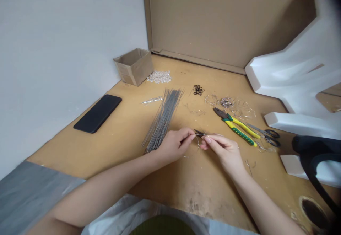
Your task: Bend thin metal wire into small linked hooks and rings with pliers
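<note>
My left hand (176,144) and my right hand (222,148) meet over the wooden table (128,146), fingers pinched together. Between them is a thin wire (198,143) bent into a loop, with a small dark tool tip (199,132) showing at my left fingertips. A bundle of straight grey wires (162,119) lies just left of my left hand. Yellow-and-green pliers (236,126) lie to the right of my right hand.
Scissors (266,134) rest beside the pliers. Small black rings (198,90), clear beads (160,76) and bent wire pieces (231,103) are scattered farther back. A small cardboard box (134,66) and a black phone (98,113) sit at left. White foam blocks (298,75) stand at right.
</note>
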Motion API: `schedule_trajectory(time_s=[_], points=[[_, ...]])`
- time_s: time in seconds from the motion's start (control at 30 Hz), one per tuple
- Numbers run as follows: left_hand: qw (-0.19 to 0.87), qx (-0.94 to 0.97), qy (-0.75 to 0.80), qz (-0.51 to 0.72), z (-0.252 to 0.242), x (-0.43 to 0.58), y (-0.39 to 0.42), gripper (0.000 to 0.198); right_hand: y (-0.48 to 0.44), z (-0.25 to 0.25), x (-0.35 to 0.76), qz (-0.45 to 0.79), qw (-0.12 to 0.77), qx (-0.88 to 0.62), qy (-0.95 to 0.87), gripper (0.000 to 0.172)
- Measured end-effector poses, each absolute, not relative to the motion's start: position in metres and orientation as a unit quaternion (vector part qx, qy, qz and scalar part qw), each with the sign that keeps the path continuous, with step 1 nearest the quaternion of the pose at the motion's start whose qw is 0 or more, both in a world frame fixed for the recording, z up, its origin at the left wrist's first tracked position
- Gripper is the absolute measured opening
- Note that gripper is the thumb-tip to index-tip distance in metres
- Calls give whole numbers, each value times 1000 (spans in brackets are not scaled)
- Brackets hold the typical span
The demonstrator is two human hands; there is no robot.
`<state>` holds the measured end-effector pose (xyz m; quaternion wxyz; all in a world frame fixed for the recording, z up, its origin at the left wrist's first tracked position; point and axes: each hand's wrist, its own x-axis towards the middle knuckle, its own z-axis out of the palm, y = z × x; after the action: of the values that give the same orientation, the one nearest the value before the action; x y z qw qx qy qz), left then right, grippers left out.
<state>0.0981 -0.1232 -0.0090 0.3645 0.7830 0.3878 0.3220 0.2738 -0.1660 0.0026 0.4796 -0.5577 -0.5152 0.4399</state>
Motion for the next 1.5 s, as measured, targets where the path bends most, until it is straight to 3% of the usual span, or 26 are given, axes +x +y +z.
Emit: schedule_trajectory(time_s=[0.2,0.7,1.03,1.27,1.5], points=[[394,759,385,349,-10,100,-123,20,-167,3,272,404,467,-551,-562,14],[203,856,345,328,-16,95,-123,22,-167,-7,273,524,501,-529,-440,16],[216,868,318,314,-15,95,-123,22,-165,-6,274,547,502,-532,-408,16],[225,881,309,280,-12,92,-119,25,-167,-2,274,499,494,-554,-447,19],[260,865,312,294,-11,94,-121,24,-168,-4,272,583,504,-501,-395,19]])
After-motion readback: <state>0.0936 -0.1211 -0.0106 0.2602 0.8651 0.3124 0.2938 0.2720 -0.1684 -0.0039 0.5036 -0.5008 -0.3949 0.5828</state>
